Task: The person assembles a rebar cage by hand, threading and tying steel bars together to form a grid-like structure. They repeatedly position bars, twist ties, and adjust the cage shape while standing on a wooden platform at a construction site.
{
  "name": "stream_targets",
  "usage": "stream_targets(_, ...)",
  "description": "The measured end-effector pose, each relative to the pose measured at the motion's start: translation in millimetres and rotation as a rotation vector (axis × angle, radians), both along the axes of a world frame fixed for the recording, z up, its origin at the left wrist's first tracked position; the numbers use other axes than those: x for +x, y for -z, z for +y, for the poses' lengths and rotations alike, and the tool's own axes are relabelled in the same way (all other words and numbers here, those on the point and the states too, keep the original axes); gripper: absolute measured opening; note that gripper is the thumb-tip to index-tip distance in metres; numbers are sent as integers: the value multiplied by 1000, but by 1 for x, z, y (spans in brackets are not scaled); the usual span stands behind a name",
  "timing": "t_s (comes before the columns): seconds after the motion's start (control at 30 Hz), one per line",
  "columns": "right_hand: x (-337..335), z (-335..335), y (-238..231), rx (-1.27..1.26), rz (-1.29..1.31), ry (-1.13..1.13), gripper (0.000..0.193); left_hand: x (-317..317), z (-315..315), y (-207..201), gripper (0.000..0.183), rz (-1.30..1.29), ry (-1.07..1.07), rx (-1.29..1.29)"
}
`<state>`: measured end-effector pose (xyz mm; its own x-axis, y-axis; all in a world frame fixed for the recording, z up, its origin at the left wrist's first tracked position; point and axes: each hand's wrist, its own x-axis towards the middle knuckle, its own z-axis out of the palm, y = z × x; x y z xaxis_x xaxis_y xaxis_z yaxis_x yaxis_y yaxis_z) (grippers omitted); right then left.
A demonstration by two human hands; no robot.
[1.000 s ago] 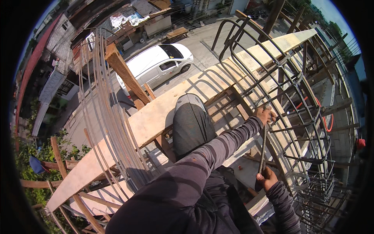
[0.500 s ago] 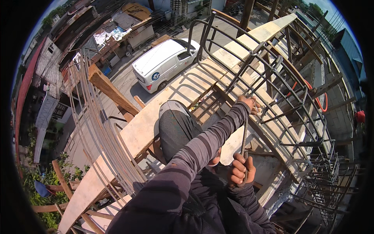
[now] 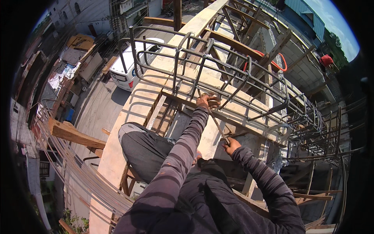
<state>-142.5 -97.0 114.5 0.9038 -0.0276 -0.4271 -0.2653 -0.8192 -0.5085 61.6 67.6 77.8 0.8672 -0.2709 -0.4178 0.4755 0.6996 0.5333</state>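
At frame centre I grip a thin, dark steel rod point(image 3: 216, 124) with both hands: my left hand point(image 3: 207, 101) closed round its upper end, my right hand point(image 3: 231, 146) clenched at its lower end. It slants against the rusty, ribbed rebar cage point(image 3: 218, 72) above pale wooden formwork point(image 3: 138, 105).

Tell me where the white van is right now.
In the head view, the white van sits upper left, on the street below, just left of the rebar cage.

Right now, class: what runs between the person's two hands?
In the head view, a thin steel bar runs slanted between them: left hand grips its upper end at the rebar cage, right hand its lower.
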Motion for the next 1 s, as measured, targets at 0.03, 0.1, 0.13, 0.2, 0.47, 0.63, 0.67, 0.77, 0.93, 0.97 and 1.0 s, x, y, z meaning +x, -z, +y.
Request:
stream_targets(0.03, 2, -4, -1, 57, 45, -25, 32, -2, 2, -3, 25, 6, 2, 109)
stream_targets(0.1, 3, -7, -12, 200, 177, -33, 30, -15, 19, -12, 39, -128, 51, 453)
stream_targets(0.13, 2, -7, -20, 376, 344, 32, 28, -28, 30, -17, 51, -167, -53, 930)
stream_targets(0.2, -5, -11, -37, 836, 706, 134, 26, -43, 59, -30, 72, -485, -140, 1109)
stream_targets(0.47, -71, 20, 21, 727, 678, 296, 24, -9, 84, -73, 92, -1017, -155, 1711)
stream_targets(0.63, -104, 5, 44, 596, 345, 235, 28, -3, 71, -74, 84, -986, -279, 2087)
stream_targets(0.67, -110, 3, 41, 561, 193, 174, 28, 0, 65, -72, 75, -1034, -441, 2007)
stream_targets(0.77, -130, -4, 21, 748, 133, 217, 32, 14, 49, -64, 56, -905, -646, 2071)
stream_targets(0.93, -143, -4, -19, 944, -326, 401, 24, 52, 41, -64, 21, -523, -432, 1662)
stream_targets(0.97, -138, -9, -27, 1020, -419, 481, 25, 53, 41, -66, 22, -504, -407, 1443)
stream_targets(1.0, -122, -19, -31, 817, -493, 582, 24, 50, 46, -69, 24, -357, -331, 1323)
